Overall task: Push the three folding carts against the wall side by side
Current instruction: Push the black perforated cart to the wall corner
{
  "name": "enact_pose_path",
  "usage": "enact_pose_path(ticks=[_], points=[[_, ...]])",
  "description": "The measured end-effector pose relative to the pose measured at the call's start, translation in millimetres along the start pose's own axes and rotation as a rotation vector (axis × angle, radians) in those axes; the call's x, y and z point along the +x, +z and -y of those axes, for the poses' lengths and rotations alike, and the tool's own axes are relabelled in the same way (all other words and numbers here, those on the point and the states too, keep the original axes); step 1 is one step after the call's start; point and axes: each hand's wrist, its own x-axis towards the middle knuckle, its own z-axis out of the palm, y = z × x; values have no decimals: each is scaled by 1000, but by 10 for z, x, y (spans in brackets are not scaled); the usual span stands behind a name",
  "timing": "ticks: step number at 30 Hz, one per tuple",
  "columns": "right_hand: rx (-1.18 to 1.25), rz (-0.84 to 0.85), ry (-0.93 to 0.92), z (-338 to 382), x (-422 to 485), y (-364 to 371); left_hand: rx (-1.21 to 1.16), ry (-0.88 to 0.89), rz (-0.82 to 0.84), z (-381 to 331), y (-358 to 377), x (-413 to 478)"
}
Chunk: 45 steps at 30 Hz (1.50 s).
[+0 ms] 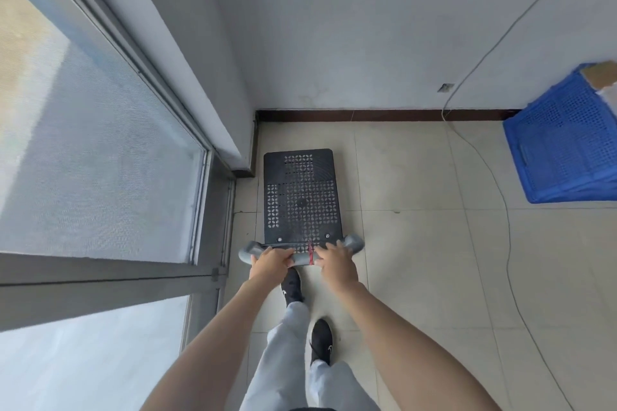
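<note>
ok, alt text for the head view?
Both hands, left hand and right hand, grip the grey handle of a black perforated folding cart facing a white wall, floor showing between them. Window at left, blue crate at right.

At the centre of the frame the cart deck [301, 197] looks like matt black plastic, pierced with a small petal pattern. Its handle bar [353, 241] is a smooth grey tube with a dull finish. The floor [417, 243] is pale tile with a soft sheen. At the right edge the crate [564, 140] is blue perforated plastic. The wall [367, 27] is matt white paint, the skirting [384, 115] dark and glossy.
</note>
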Motion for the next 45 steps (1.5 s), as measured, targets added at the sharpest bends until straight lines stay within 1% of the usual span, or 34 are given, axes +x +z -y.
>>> enact_pose_path(ticks=[4, 9, 14, 16, 21, 28, 35, 39, 42, 45], points=[[10, -26, 2, 126, 382, -257, 12, 7, -18, -52, -314, 315], [31, -8, 10, 338, 836, -570, 58, 11, 17, -98, -784, 693], [40, -6, 8, 487, 1348, -810, 95, 43, 12, -80, -1228, 1062], [32, 1, 5, 518, 1511, -837, 106, 47, 23, -46, -1331, 1163], [55, -50, -13, 691, 1816, -994, 17, 52, -7, 99, -1550, 1507], [4, 0, -37, 837, 2179, -1207, 54, 67, -5, 65, -1927, 1784], [-99, 44, -86, 910, 2404, -1363, 24, 16, 41, 83, -2136, 1941], [-125, 50, -91, 960, 2347, -1376, 18, 31, 36, 141, -2083, 1940], [-124, 16, -82, 966, 2337, -1401, -4, 37, 8, 197, -2045, 1978], [-112, 16, -59, 1020, 2336, -1429, -2, 82, 17, 164, -2116, 1938]])
